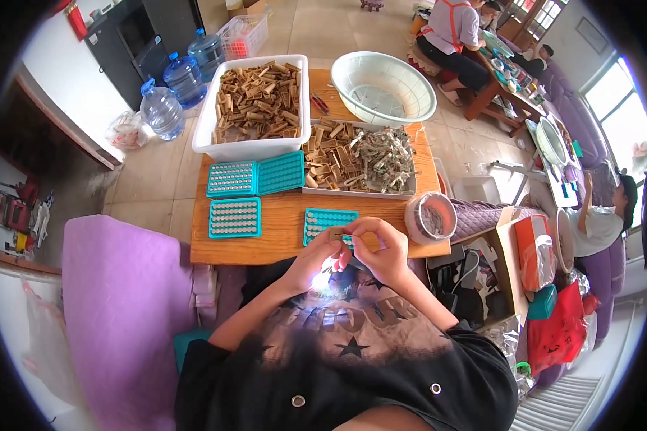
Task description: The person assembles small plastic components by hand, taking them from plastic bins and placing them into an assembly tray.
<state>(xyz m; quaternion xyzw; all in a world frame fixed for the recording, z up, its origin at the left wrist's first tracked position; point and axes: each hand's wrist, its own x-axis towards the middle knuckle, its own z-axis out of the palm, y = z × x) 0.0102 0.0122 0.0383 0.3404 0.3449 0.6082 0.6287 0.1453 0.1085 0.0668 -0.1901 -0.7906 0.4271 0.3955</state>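
Note:
Both my hands meet over the near edge of the wooden table. My left hand point(315, 263) pinches a small brown piece point(336, 233) between thumb and fingers. Close against it, my right hand point(382, 251) is closed in a pinch; what its fingertips hold is too small to make out. A bright light glows just below the left fingers. Partly hidden behind my hands lies a teal tray point(331, 217) with rows of small round pieces. To its left sits another teal tray point(235, 218) filled with whitish round pieces.
A white bin point(201, 136) heaped with brown pieces stands at the back left. Beside it are a shallow box point(359, 192) of brown pieces and grey stringy scraps, a pale green basin point(352, 79) and a tub point(418, 228). Other people sit working at the far right.

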